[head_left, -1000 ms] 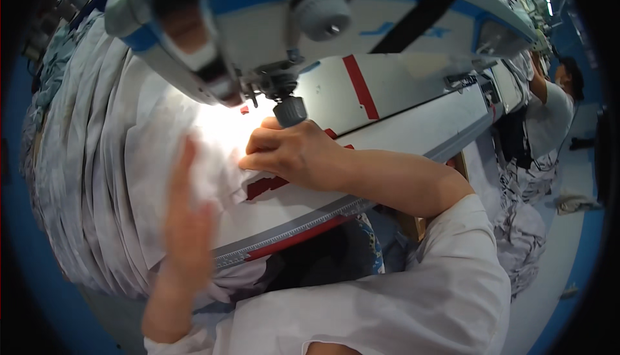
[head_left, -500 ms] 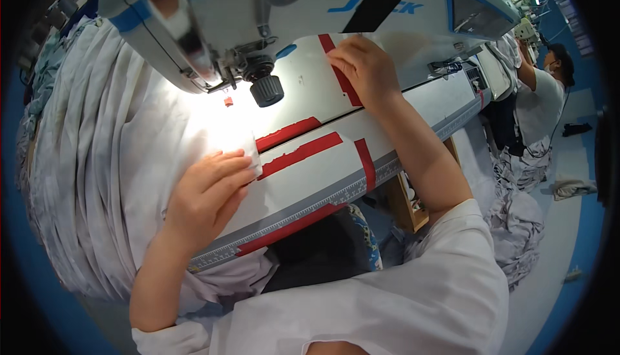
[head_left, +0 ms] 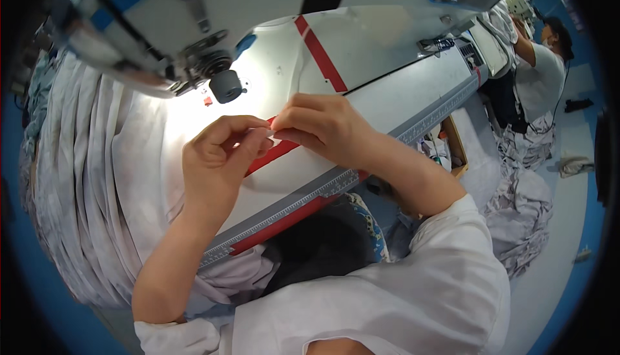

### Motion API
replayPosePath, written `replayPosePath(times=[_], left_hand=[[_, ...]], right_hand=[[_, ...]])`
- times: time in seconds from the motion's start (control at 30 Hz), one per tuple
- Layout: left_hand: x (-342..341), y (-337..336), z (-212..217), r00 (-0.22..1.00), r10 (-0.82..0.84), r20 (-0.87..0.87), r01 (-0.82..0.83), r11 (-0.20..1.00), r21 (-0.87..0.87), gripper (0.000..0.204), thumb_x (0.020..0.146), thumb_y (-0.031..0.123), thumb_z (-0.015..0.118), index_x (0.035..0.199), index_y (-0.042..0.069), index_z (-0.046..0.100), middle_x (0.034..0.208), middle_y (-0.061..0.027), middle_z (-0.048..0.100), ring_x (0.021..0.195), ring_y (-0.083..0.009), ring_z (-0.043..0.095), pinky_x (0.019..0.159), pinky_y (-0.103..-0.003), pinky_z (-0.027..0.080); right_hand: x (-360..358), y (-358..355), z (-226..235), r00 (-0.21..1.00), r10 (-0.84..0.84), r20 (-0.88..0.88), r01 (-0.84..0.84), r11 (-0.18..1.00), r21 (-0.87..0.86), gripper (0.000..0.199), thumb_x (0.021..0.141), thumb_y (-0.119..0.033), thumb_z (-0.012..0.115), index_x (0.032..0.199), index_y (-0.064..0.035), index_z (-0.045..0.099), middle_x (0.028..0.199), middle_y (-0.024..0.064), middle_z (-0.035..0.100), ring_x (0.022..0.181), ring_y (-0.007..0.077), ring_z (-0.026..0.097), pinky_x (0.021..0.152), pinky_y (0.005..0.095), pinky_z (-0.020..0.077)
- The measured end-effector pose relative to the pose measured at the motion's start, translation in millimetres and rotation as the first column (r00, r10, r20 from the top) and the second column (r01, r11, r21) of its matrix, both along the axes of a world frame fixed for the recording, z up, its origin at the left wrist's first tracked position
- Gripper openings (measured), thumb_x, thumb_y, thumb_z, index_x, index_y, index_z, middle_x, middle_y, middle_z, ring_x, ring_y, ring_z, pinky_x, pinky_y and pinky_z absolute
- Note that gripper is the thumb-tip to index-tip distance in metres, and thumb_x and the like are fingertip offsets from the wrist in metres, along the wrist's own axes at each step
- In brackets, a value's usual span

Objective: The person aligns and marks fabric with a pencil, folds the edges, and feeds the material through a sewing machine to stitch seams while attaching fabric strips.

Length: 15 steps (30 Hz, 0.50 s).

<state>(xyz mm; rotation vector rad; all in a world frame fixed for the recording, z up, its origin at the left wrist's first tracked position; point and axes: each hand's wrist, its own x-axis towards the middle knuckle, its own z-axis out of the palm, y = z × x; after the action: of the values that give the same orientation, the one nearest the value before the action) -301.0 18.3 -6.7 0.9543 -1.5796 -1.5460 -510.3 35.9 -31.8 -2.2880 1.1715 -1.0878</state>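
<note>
Bright lamp glare washes over the white sewing table (head_left: pixel 387 103), which fills the middle of the head view and carries red tape strips (head_left: pixel 320 51) running from 12 o'clock toward the centre. Along the table's near edge lies a grey ruler strip (head_left: pixel 310 197) with more red under it. At 11 o'clock hangs the sewing machine head (head_left: pixel 148 25), white with blue trim, its dark round knob (head_left: pixel 226 87) pointing down at the table.

At the centre of the view the two hands meet. The left hand (head_left: pixel 216 158) is curled, thumb and forefinger pressed together on a small white piece (head_left: pixel 274 136). The right hand (head_left: pixel 320 125), just at 3 o'clock of the left, has its fingertips closed on the same small white piece, so both hands pinch it between them, just above the table and over one red strip. What exactly the piece is cannot be told; it is tiny and partly hidden by fingers.

From 7 to 10 o'clock a pile of white folded cloth (head_left: pixel 84 180) drapes off the table's left side. At 4 o'clock more white cloth (head_left: pixel 523 213) lies heaped on the floor. At 2 o'clock another person (head_left: pixel 542 64) in a white top sits at a neighbouring station.
</note>
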Motion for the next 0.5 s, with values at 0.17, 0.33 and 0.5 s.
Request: replayPosePath(times=[0.17, 0.33, 0.5], left_hand=[[-15, 2, 2, 0.992, 0.125, 0.029, -0.126, 0.990, 0.064, 0.012, 0.091, 0.007, 0.061, 0.100, -0.001, 0.064, 0.087, -0.0092, 0.069, 0.080, -0.0140, 0.068, 0.072, -0.024, 0.057], [-45, 0, -4, 0.990, 0.074, 0.123, -0.089, 0.989, 0.119, 0.014, 0.092, 0.007, 0.059, 0.101, -0.003, 0.063, 0.087, -0.0101, 0.068, 0.086, -0.0161, 0.069, 0.073, -0.025, 0.057], [-63, -7, -2, 0.991, -0.006, 0.131, -0.007, 0.995, 0.098, 0.018, 0.095, 0.009, 0.054, 0.106, -0.004, 0.062, 0.101, -0.0146, 0.068, 0.089, -0.0173, 0.069, 0.076, -0.023, 0.056]], right_hand=[[-19, -19, 20, 0.998, -0.034, -0.049, 0.038, 0.996, 0.087, 0.014, 0.080, -0.008, 0.071, 0.091, -0.0054, 0.063, 0.083, 0.0062, 0.063, 0.067, 0.0225, 0.064, 0.059, 0.0334, 0.0507], [-35, -90, 18, 0.954, -0.289, -0.080, 0.278, 0.953, -0.122, 0.015, 0.082, -0.013, 0.069, 0.089, -0.0049, 0.060, 0.090, 0.0091, 0.065, 0.075, 0.0274, 0.065, 0.065, 0.0373, 0.0513], [-53, -122, -15, 0.914, -0.313, -0.256, 0.319, 0.947, -0.018, 0.014, 0.083, -0.013, 0.066, 0.092, -0.0047, 0.058, 0.093, 0.0107, 0.065, 0.085, 0.0300, 0.064, 0.071, 0.0397, 0.0505]])
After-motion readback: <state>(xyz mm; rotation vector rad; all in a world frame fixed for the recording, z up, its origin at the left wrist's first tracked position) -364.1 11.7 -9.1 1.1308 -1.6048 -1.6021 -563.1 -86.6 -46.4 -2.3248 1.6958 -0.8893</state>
